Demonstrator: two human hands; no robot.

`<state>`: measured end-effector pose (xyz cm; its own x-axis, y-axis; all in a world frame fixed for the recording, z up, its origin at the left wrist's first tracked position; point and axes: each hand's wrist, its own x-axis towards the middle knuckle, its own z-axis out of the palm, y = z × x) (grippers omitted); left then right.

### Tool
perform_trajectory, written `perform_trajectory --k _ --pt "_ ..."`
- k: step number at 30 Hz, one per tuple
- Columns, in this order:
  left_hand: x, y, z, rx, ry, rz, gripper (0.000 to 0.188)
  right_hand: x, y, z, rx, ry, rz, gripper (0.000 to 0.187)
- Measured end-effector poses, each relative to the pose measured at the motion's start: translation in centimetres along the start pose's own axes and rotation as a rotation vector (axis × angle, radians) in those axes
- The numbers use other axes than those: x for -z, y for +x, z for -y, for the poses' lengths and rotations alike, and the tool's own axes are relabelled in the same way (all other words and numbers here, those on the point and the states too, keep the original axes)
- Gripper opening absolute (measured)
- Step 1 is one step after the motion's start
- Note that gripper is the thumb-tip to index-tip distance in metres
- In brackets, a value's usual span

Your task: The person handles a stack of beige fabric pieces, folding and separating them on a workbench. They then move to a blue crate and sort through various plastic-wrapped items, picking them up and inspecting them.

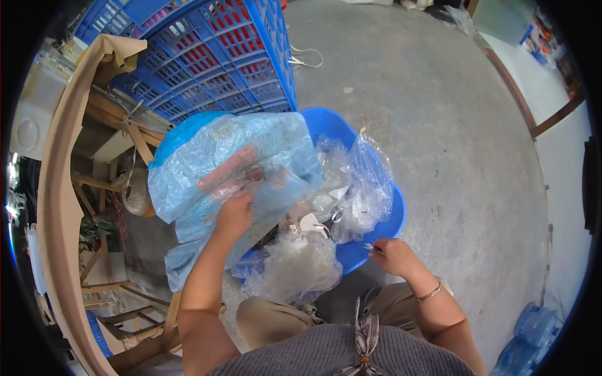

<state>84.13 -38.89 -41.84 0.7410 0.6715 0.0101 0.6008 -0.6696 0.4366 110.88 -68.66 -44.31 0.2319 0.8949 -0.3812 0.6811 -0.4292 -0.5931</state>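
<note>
My left hand (234, 214) is closed at the near side of a light-blue plastic sack (282, 135), its fingers curled on the sheeting. A pinkish-red patch shows on the sack beside that hand. Lower right, my right hand (392, 257) is pinched shut over the rim of a blue plastic tub (396, 216). A small pale, shiny bit sticks out of its fingers, too small to name. Crumpled clear plastic bags (295, 266) fill much of the tub and bulge over its near edge. A white tag (311, 224) lies among them.
A tall blue slatted crate (207, 59) with red things inside stands beyond the sack. At the left are a brown-covered table edge (59, 188) and wooden stool frames (125, 307). Clear bluish plastic bottles (533, 329) stand at the lower right. Grey floor (464, 156) stretches right.
</note>
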Motion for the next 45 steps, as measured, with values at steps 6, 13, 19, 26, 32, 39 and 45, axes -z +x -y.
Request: perform_trajectory --k 6,13,19,26,32,39,45 --pt "9.7 -3.8 3.7 0.172 0.391 -0.684 0.016 -0.6 1.3 -0.5 0.051 -0.032 0.069 0.022" --pt "14.8 -4.1 5.5 0.397 0.648 -0.803 0.029 -0.3 1.1 -0.9 0.062 -0.017 0.119 0.023" --pt "1.0 3.5 -2.7 -0.279 0.398 -0.684 0.046 0.0 0.4 -1.0 0.051 -0.029 0.096 0.025" --pt "-28.5 9.7 -6.2 0.038 0.117 -0.192 0.049 -0.5 0.0 -0.4 0.076 -0.059 0.096 0.025" --pt "-24.2 13.3 -4.2 0.273 -0.221 0.018 0.037 0.4 -1.0 -1.2 -0.020 -0.064 0.124 0.026" --pt "-5.9 7.3 0.0 0.287 -1.450 -0.136 0.051 0.3 2.1 -0.7 0.058 0.035 0.060 0.026" --pt "-4.6 2.7 -0.6 0.274 -2.140 -0.256 0.064 -0.2 6.5 2.3 -0.094 0.960 -0.133 0.038"
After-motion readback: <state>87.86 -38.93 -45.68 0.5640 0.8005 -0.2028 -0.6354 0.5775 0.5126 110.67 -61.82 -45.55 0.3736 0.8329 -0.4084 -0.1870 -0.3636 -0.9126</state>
